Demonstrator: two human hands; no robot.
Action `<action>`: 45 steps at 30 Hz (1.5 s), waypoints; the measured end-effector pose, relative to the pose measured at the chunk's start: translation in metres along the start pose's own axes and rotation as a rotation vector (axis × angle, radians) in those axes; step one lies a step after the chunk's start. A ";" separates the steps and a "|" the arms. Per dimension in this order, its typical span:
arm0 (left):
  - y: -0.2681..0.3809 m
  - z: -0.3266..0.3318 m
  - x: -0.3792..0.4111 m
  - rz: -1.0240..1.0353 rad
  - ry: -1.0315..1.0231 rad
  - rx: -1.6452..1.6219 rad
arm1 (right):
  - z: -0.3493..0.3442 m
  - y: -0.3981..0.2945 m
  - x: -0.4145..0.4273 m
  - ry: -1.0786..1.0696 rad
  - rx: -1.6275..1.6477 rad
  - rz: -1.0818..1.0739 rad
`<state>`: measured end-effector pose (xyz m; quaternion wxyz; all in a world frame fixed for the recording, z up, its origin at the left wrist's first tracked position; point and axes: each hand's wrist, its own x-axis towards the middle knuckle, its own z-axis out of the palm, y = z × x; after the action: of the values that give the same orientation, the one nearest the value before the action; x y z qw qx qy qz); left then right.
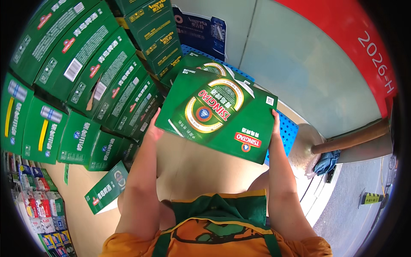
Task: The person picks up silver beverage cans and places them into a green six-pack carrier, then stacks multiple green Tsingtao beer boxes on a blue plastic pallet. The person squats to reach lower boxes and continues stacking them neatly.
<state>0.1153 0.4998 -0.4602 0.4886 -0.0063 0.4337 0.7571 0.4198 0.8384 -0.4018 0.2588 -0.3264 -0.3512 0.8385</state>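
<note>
A green Tsingtao beer carton [218, 117] is held by its two short ends, its printed top facing up. My left hand [154, 126] presses on the carton's left end, and my right hand [275, 122] on its right end, near the corner with a printed code. Behind it, and partly covered by it, lies another green beer carton [196, 59] on a blue perforated plastic pallet [285, 131]. Whether the held carton touches the one behind cannot be told. The undersides of the carton and most of my fingers are hidden.
Tall stacks of green beer cartons [86, 61] stand at the left, one carton with a torn side. Augerta cartons [154, 32] are stacked behind. A flat green carton piece [107, 188] lies on the floor. Shelved goods [45, 205] are at lower left; a wall panel [289, 57] rises at right.
</note>
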 end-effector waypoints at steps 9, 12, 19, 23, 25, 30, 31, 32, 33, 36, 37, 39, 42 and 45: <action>-0.028 0.008 -0.086 -0.109 -0.025 0.018 | -0.034 0.010 -0.027 -0.113 0.058 0.078; -0.037 0.007 -0.120 -0.185 0.028 -0.029 | -0.035 0.014 -0.039 -0.123 -0.003 0.099; -0.045 0.015 -0.203 -0.115 0.137 -0.049 | -0.004 0.016 -0.075 -0.188 -0.063 0.248; -0.047 0.009 -0.248 -0.096 0.233 -0.054 | 0.011 0.029 -0.080 -0.243 -0.089 0.248; -0.045 0.009 -0.271 -0.042 0.278 -0.086 | 0.017 0.037 -0.079 -0.243 -0.095 0.258; -0.037 0.009 -0.331 0.087 0.431 -0.117 | 0.048 0.063 -0.084 -0.327 -0.035 0.356; -0.036 0.008 -0.343 0.099 0.478 -0.127 | 0.060 0.068 -0.089 -0.339 -0.026 0.381; -0.039 0.004 -0.354 0.129 0.503 -0.121 | 0.072 0.071 -0.097 -0.357 -0.030 0.377; -0.040 0.000 -0.364 0.160 0.523 -0.111 | 0.081 0.075 -0.100 -0.386 -0.018 0.411; -0.043 -0.010 -0.399 0.181 0.575 -0.159 | 0.109 0.090 -0.113 -0.411 0.012 0.510; -0.043 -0.015 -0.409 0.173 0.584 -0.187 | 0.117 0.097 -0.118 -0.422 -0.015 0.521; -0.040 -0.032 -0.427 0.158 0.578 -0.219 | 0.133 0.111 -0.128 -0.443 -0.067 0.540; -0.038 -0.059 -0.454 0.182 0.590 -0.302 | 0.156 0.140 -0.144 -0.432 -0.138 0.555; -0.026 -0.083 -0.475 0.202 0.708 -0.279 | 0.185 0.163 -0.163 -0.473 -0.156 0.572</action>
<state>0.3486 0.0999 -0.3237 0.2264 -0.2905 0.4668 0.8040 0.3577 0.5516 -0.3660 -0.0998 -0.2274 -0.3587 0.8998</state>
